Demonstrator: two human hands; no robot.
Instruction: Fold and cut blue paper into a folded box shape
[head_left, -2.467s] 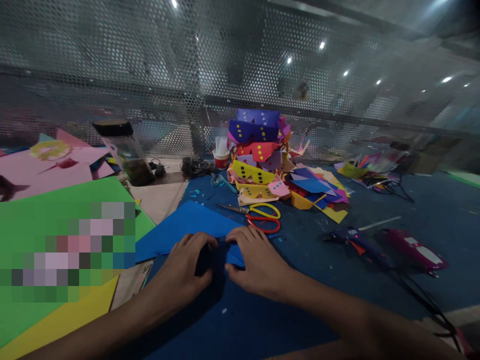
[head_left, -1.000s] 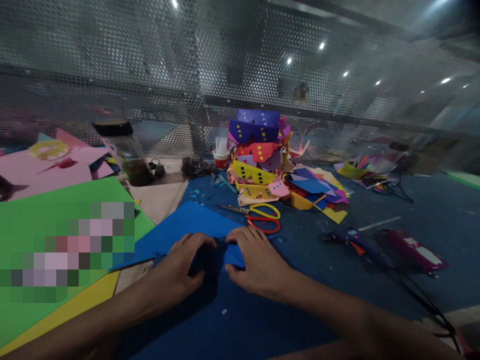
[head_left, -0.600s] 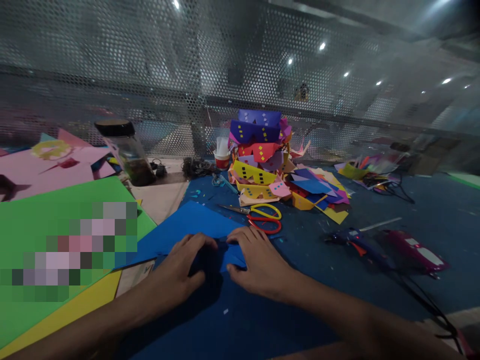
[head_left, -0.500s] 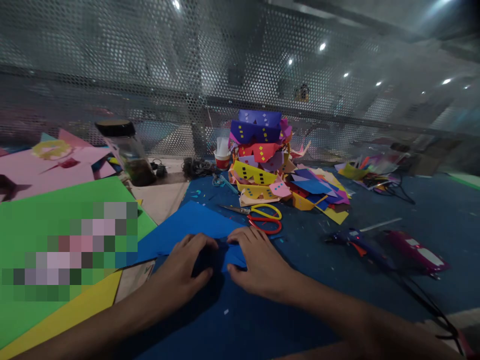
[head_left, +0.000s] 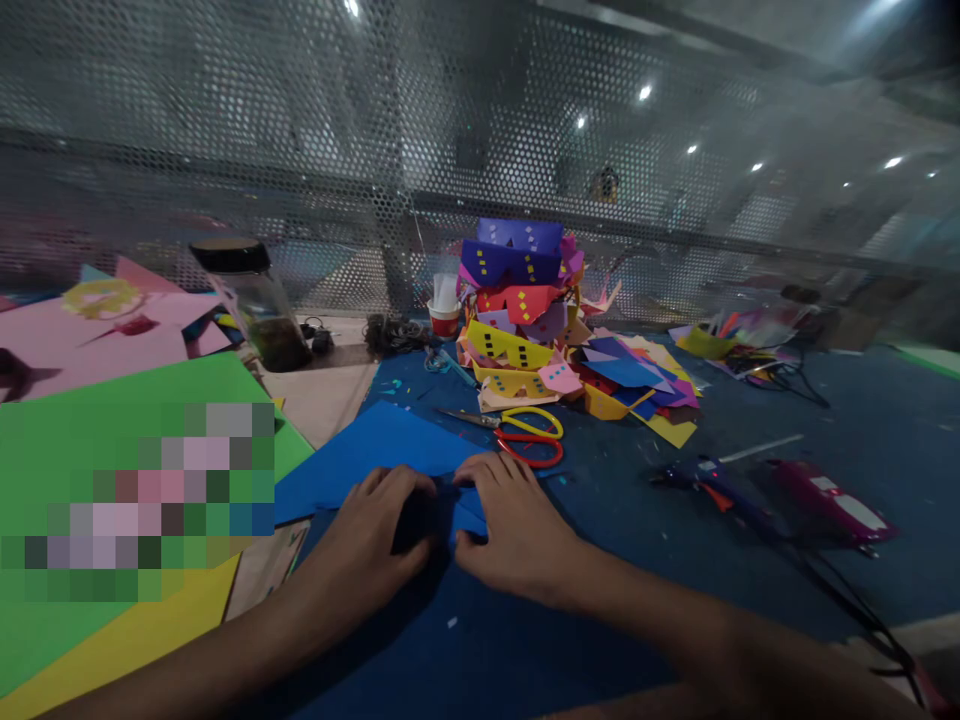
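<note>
A bright blue sheet of paper (head_left: pixel 390 440) lies on the dark blue tabletop, beneath and beyond both hands. My left hand (head_left: pixel 375 535) curls over its near edge, fingers bent down on the paper and thumb turned inward. Facing it, my right hand (head_left: pixel 525 525) grips the same near edge with bent fingers; a small blue flap shows between fingers and thumb. The fingertips are partly hidden in shadow. Just past my right hand lie scissors (head_left: pixel 531 450) with one yellow and one red handle loop, their blades pointing left.
Folded paper glasses (head_left: pixel 510 350) are stacked at the back, beside loose coloured paper (head_left: pixel 637 380). A glue gun (head_left: pixel 720 490) and a magenta object (head_left: pixel 832 500) lie right. On the left are a green sheet (head_left: pixel 202 385), a yellow sheet (head_left: pixel 187 620) and a dark-lidded jar (head_left: pixel 259 310).
My left thumb and wrist have shifted very slightly to the right. Both hands otherwise stay at the blue paper, and the objects around them lie as before.
</note>
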